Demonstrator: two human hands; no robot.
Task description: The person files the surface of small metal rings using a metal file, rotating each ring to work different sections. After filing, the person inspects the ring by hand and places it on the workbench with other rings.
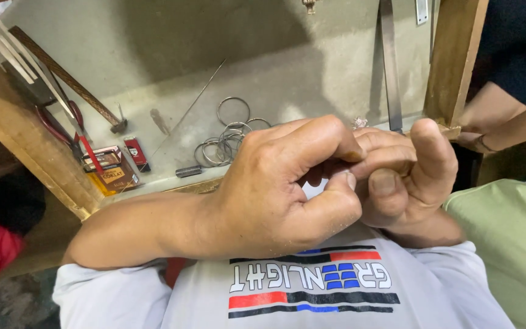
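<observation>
Two hands pinching something tiny, close to the chest.
Left hand (275, 189) and right hand (406, 176) are pressing narrow fingers together, hiding it; thin silver metal rings (226, 143) are lying beyond on the grey surface (287, 79).

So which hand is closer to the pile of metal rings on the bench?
Left. The left hand has its knuckles right beside the metal rings; the right hand lies beyond it, farther from them.
</observation>
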